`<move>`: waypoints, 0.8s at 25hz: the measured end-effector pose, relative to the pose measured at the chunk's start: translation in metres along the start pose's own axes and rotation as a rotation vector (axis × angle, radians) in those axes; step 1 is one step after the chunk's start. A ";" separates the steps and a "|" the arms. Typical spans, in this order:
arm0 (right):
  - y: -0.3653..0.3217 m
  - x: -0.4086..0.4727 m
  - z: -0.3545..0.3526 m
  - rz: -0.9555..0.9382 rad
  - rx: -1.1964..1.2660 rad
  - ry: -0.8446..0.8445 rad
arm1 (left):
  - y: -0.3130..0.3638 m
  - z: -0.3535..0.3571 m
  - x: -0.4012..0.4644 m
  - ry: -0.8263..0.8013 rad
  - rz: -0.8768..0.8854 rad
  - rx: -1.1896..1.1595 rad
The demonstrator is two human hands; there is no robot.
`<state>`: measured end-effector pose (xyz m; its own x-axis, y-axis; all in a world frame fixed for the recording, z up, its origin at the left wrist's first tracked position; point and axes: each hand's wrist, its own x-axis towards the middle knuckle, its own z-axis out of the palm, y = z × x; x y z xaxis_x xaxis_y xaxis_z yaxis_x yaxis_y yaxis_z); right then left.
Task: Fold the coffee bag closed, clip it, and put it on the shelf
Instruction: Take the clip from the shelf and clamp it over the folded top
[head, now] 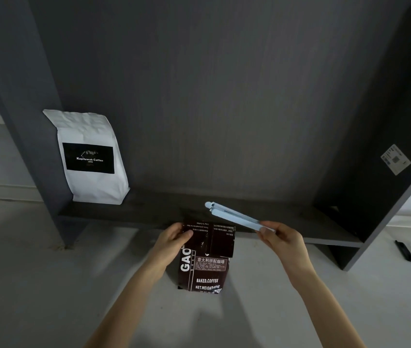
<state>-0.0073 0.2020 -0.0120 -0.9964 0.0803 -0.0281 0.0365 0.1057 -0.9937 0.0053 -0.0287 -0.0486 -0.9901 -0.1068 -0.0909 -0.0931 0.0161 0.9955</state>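
A dark brown coffee bag (pixel 208 270) with white lettering stands on the floor in front of the shelf, its top folded down toward me. My left hand (pixel 174 238) pinches the folded top at its left edge. A long pale blue bag clip (pixel 234 217) is held at one end by my right hand (pixel 283 239), up and to the right of the bag; its free end points left over the shelf board. The clip's two arms lie close together and do not touch the bag.
The dark grey shelf board (pixel 154 212) runs low across the view between two upright side panels. A white coffee bag (pixel 91 159) stands at its left end. A small black object (pixel 405 251) lies on the floor at right.
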 end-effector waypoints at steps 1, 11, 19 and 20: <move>0.001 -0.001 0.002 -0.008 -0.052 -0.010 | -0.003 0.001 -0.004 0.005 0.013 -0.010; 0.014 -0.028 0.025 -0.184 -0.275 -0.101 | -0.015 0.004 -0.028 0.051 0.067 -0.073; 0.026 -0.031 0.039 -0.129 -0.044 -0.079 | -0.018 0.004 -0.032 0.074 0.052 -0.163; 0.026 -0.031 0.041 -0.126 -0.036 -0.095 | -0.019 0.003 -0.033 0.070 0.043 -0.153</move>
<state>0.0213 0.1621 -0.0415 -0.9959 -0.0300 0.0849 -0.0884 0.1446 -0.9855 0.0396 -0.0222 -0.0642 -0.9827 -0.1779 -0.0514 -0.0284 -0.1293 0.9912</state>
